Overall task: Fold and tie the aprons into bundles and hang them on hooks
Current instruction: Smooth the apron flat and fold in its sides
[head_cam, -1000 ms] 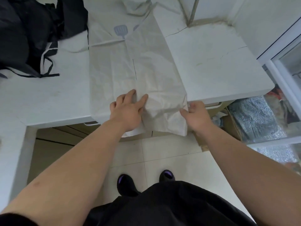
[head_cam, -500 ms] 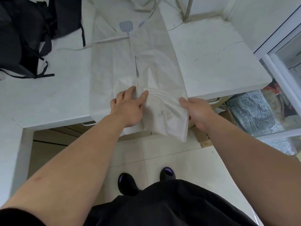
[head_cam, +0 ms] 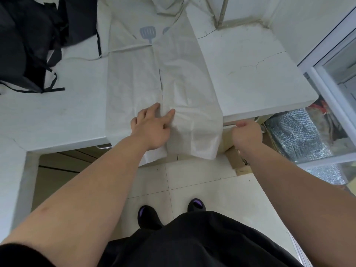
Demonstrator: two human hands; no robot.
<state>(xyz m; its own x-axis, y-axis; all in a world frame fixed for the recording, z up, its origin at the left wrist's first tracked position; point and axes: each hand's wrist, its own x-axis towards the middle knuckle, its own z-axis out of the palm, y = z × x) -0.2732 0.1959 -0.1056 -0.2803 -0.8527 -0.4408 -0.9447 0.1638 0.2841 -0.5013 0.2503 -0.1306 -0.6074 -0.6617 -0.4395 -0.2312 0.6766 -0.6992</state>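
Observation:
A white apron (head_cam: 185,78) with a blue spatula print lies lengthwise on the white counter (head_cam: 250,74), its two sides folded in to meet down the middle. Its near end hangs over the counter's front edge. My left hand (head_cam: 152,128) rests on the apron near that edge, fingers spread flat across the middle seam and thumb on the right flap. My right hand (head_cam: 247,134) hovers just right of the hanging end, apart from the cloth, with its fingers curled and nothing in it. A heap of black aprons (head_cam: 28,41) with loose straps sits at the far left.
The counter turns an L at the left (head_cam: 11,180). A cardboard box (head_cam: 237,160) stands under the counter by my right hand. A glass-fronted cabinet (head_cam: 327,93) with foil-wrapped goods is on the right. My feet are on the tiled floor (head_cam: 192,180).
My right hand has let go of the apron's right edge and drawn back to the right, its fingers curling in. My left hand has stayed pressed on the cloth. The right flap lies flatter.

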